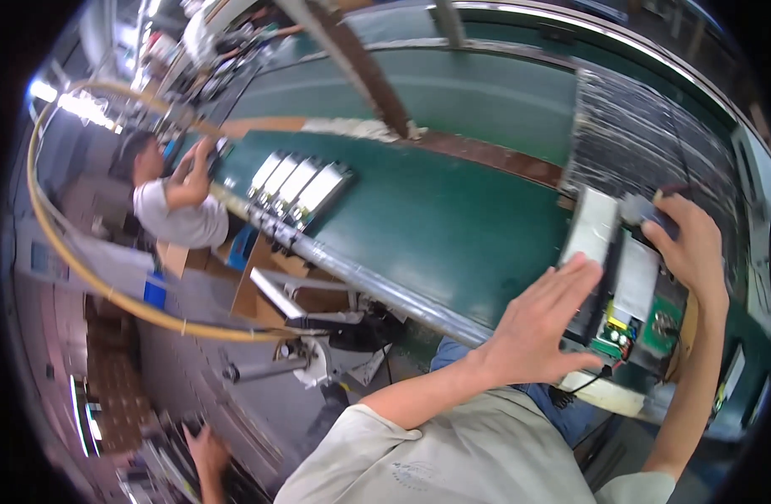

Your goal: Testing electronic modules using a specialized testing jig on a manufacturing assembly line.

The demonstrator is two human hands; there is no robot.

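My left hand (537,323) is open, its fingers stretched out and thumb apart, against the near end of a long silver metal housing (591,225) with a dark side. My right hand (692,239) is closed round a dark, blurred object (664,220) just beyond that housing's right side; its exact kind cannot be made out. Between my hands lies an electronic unit (634,281) with a silver cover. Its near end shows a yellow part, small components and green circuit board (661,326). Thin wires come out at the near edge.
A green conveyor belt (427,227) runs leftward, edged by a metal rail (360,265). Several silver units (297,186) stand on it. A scuffed dark board (646,134) lies behind my right hand. Another person (180,189) works at far left; a co-worker's hand (207,454) shows lower left.
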